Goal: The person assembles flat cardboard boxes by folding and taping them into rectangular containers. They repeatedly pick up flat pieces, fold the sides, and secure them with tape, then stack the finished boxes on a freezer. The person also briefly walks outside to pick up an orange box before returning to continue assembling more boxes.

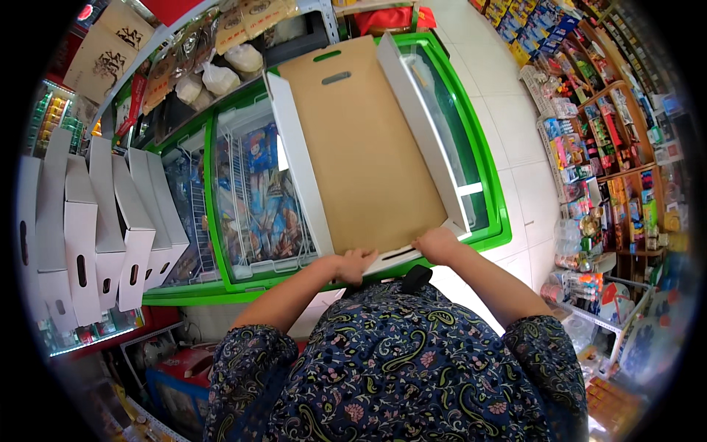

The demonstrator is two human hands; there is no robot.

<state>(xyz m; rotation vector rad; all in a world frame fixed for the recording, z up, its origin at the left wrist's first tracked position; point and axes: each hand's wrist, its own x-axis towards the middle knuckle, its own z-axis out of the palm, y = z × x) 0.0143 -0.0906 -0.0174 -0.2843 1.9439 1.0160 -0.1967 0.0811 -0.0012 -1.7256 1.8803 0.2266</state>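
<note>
A long, shallow cardboard box, brown inside and white outside, lies unfolded at the top across a green-framed chest freezer. Its two long side walls stand up, and the far end flap with a handle slot lies spread out flat. At the near end, my left hand grips the low white end panel by its left corner. My right hand, fingers curled, holds the same panel near the right corner. Between the hands a dark slot shows in that panel. The undersides of my fingers are hidden.
Several folded white cartons stand upright on the left. Packaged frozen goods show through the freezer's glass. White bags lie behind it. Shelves of packaged goods line the right, beyond a tiled floor.
</note>
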